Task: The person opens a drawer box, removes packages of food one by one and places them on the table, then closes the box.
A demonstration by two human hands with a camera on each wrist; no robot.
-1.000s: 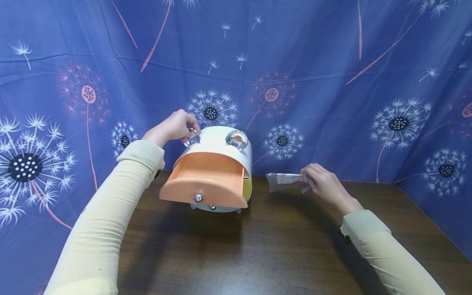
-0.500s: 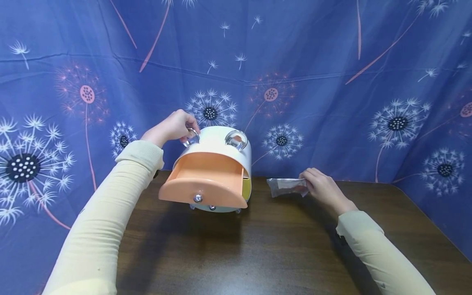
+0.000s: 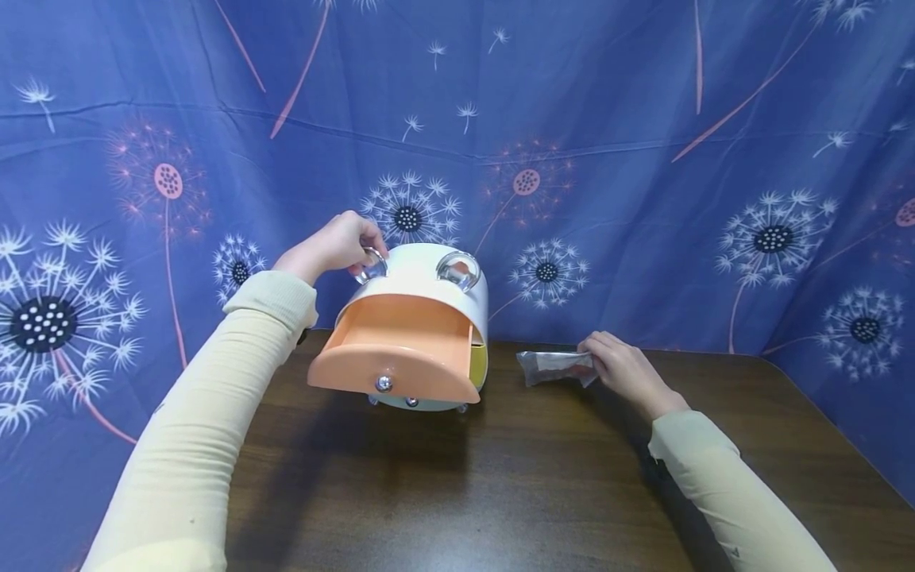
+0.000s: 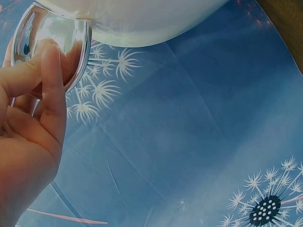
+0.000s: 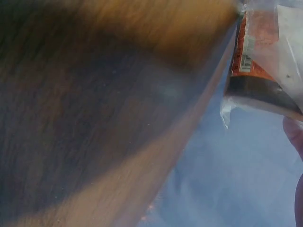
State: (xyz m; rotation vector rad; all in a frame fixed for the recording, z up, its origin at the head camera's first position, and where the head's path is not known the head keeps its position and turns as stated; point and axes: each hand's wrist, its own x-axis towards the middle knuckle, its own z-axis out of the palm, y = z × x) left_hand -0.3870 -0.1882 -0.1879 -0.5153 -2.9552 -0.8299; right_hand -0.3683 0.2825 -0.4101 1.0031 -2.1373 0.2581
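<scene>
A small white rounded cabinet point(image 3: 413, 266) stands on the table, its orange drawer point(image 3: 429, 377) pulled out and tilted down at the front. Two chrome ear-like pieces stick up from its top. My left hand point(image 3: 339, 245) pinches the left chrome ear point(image 4: 61, 28) between thumb and fingers. To the right of the cabinet, my right hand point(image 3: 629, 372) holds one end of a clear plastic packet point(image 3: 554, 365) just over the table. In the right wrist view the packet shows an orange label with a barcode point(image 5: 245, 63); most of that hand is out of frame.
Below the orange drawer sits a pale lower front with a chrome knob point(image 3: 411, 403). A yellow inner panel point(image 3: 477, 367) shows at the cabinet's right side. The brown wooden table point(image 3: 529, 477) meets a blue dandelion-print cloth point(image 3: 615, 199) behind.
My right hand has lowered slightly and come a little to the left with the packet. The left hand, the cabinet and its drawer look unmoved.
</scene>
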